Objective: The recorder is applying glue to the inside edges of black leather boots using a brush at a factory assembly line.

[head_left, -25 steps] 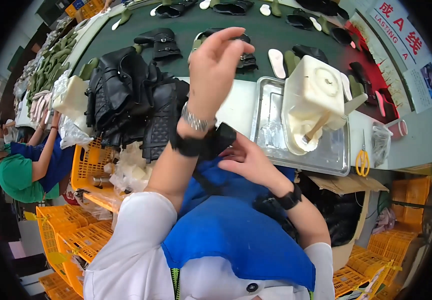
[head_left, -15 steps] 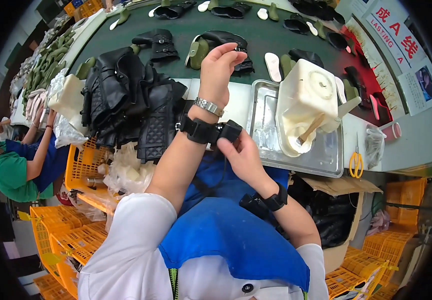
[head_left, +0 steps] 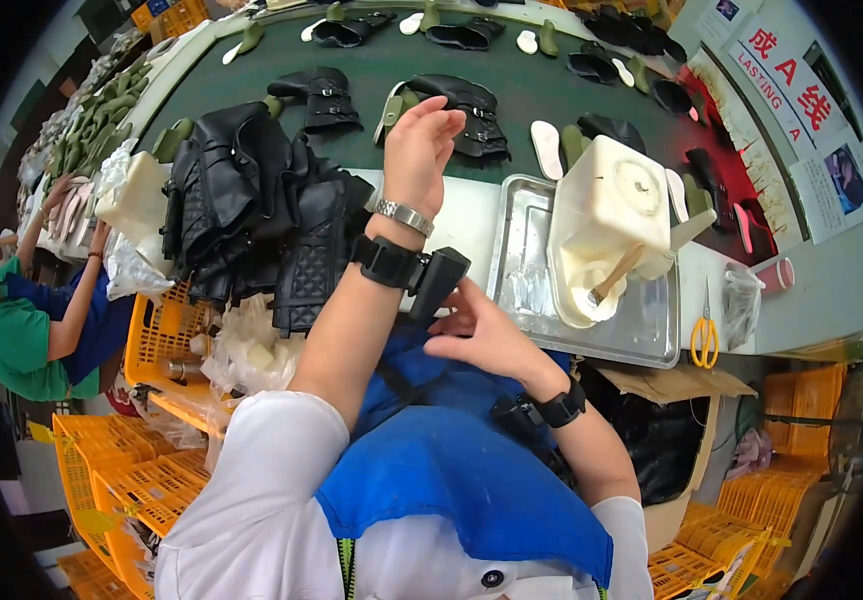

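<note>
My left hand (head_left: 417,160) is raised over the near table edge, its fingers loosely bent and apart with nothing in them. A silver wristwatch (head_left: 405,217) and a black strap (head_left: 390,264) circle that wrist. A small black wrist camera (head_left: 440,282) juts from the strap. Against its lower right side rest fingertips of my right hand (head_left: 492,340); the thumb is off it and spread apart. My right wrist wears a similar strap (head_left: 562,404). Left of my forearm lie stacked black quilted boot uppers (head_left: 317,240).
A metal tray (head_left: 602,345) holds a white plastic container (head_left: 612,200) with a brush (head_left: 618,272). Yellow-handled scissors (head_left: 704,342) lie right of it. Boot uppers, insoles and green shoe lasts (head_left: 250,37) cover the green belt (head_left: 242,75). A co-worker (head_left: 32,320) works at left.
My right thumb has come away from the wrist camera, which has turned on the strap. My left hand has shifted slightly left and down. The co-worker's arm has reached farther forward.
</note>
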Demonstrator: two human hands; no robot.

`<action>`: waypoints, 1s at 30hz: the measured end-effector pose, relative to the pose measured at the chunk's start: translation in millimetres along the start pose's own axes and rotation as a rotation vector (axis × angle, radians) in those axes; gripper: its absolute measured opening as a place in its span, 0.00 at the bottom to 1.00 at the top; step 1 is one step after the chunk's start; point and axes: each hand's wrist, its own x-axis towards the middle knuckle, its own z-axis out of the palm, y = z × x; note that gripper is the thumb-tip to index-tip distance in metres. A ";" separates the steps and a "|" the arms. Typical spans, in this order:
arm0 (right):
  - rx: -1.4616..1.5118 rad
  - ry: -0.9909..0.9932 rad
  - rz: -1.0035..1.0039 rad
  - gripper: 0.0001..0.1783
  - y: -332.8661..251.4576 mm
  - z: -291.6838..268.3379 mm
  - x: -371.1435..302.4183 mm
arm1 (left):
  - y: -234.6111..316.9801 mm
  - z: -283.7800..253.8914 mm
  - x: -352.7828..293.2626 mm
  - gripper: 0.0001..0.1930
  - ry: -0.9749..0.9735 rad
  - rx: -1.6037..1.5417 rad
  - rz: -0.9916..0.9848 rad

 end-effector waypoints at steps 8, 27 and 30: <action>-0.570 -0.176 -0.040 0.26 15.4 -3.4 -8.9 | 28.2 -25.1 -50.1 0.13 -0.281 0.293 0.201; -0.398 -0.404 -0.962 0.14 -150.8 7.9 -20.0 | 52.0 -206.5 -116.3 0.29 0.188 2.095 0.055; -0.408 -0.130 -0.410 0.14 -100.3 9.6 -2.5 | 46.0 -209.6 -103.6 0.35 0.152 2.031 -0.019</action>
